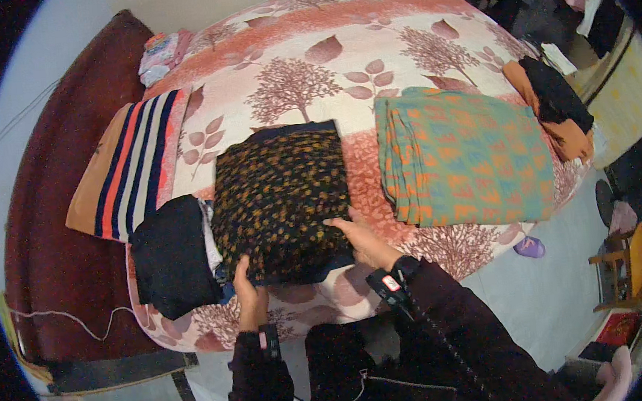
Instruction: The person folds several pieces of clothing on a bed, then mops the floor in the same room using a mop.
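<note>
A folded black cloth with small yellow-brown flecks lies before me near the bed's front edge. My left hand grips its near left corner, the thumb on top and the fingers hidden underneath. On the near right side, my right hand holds the cloth's edge with its thumb over the top; its other fingers are mostly out of sight. Close to my left hand is a folded plain black garment, with some white and blue cloth showing between it and the flecked one.
A bedspread with trees and leaves covers the bed. Folded green-orange cloth lies right, beside an orange-and-black bundle. A striped towel lies left by the brown headboard. A small wooden chair stands on the floor.
</note>
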Action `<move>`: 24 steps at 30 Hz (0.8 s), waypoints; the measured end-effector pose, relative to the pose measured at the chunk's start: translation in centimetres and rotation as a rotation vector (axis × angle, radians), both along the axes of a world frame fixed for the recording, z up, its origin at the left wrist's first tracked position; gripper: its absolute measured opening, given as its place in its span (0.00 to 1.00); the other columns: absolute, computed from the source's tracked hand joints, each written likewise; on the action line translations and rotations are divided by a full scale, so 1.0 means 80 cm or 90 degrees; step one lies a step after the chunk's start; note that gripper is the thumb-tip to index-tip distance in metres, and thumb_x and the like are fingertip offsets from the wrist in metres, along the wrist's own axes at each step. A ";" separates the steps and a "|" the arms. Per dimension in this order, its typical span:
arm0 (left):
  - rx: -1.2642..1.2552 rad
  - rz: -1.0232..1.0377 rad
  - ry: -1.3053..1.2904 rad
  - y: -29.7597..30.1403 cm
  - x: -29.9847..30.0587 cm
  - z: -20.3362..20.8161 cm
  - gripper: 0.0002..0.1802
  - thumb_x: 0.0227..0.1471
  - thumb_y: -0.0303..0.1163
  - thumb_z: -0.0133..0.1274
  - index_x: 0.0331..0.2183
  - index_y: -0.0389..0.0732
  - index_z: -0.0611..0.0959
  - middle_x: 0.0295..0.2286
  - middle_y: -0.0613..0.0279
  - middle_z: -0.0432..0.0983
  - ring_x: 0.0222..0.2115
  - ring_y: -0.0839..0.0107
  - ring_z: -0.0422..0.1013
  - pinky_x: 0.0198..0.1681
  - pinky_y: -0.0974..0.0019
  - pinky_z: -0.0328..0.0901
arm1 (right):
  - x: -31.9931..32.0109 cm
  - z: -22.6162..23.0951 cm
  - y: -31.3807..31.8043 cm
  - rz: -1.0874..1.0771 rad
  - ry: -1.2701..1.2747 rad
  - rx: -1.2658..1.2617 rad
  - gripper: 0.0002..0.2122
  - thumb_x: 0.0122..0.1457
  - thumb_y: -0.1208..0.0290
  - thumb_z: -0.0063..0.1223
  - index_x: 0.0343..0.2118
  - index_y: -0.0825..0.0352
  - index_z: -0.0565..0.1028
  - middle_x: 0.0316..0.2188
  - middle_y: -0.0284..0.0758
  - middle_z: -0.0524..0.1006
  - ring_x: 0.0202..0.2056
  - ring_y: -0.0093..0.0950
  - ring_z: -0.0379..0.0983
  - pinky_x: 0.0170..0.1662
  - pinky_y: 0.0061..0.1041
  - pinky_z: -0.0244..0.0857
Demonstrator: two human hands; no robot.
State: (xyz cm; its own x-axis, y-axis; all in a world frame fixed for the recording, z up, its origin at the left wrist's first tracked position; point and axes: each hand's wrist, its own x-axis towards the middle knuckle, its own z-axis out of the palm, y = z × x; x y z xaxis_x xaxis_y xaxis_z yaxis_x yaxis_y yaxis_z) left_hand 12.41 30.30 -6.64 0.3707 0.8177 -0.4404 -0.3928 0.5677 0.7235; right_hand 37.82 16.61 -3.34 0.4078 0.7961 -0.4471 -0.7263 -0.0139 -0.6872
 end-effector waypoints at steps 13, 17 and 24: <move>0.856 -0.285 0.721 0.006 -0.012 0.009 0.32 0.53 0.17 0.50 0.61 0.30 0.66 0.57 0.46 0.69 0.56 0.56 0.68 0.58 0.62 0.63 | 0.020 -0.062 -0.001 0.011 -0.244 -0.001 0.36 0.58 0.63 0.65 0.65 0.71 0.61 0.53 0.40 0.75 0.52 0.30 0.72 0.56 0.29 0.65; -0.049 -0.014 0.332 0.026 0.021 0.004 0.31 0.56 0.47 0.60 0.53 0.36 0.74 0.47 0.58 0.74 0.41 0.66 0.72 0.41 0.61 0.68 | 0.049 -0.101 -0.067 -0.122 -0.302 -0.210 0.26 0.61 0.62 0.63 0.58 0.68 0.69 0.41 0.32 0.78 0.39 0.25 0.75 0.42 0.27 0.71; 0.285 -0.002 0.257 -0.079 -0.035 -0.061 0.15 0.62 0.43 0.55 0.41 0.43 0.75 0.30 0.71 0.71 0.30 0.75 0.68 0.32 0.70 0.64 | 0.147 -0.116 -0.231 -0.430 0.031 -0.011 0.23 0.64 0.54 0.59 0.56 0.62 0.70 0.50 0.36 0.73 0.45 0.30 0.72 0.47 0.37 0.72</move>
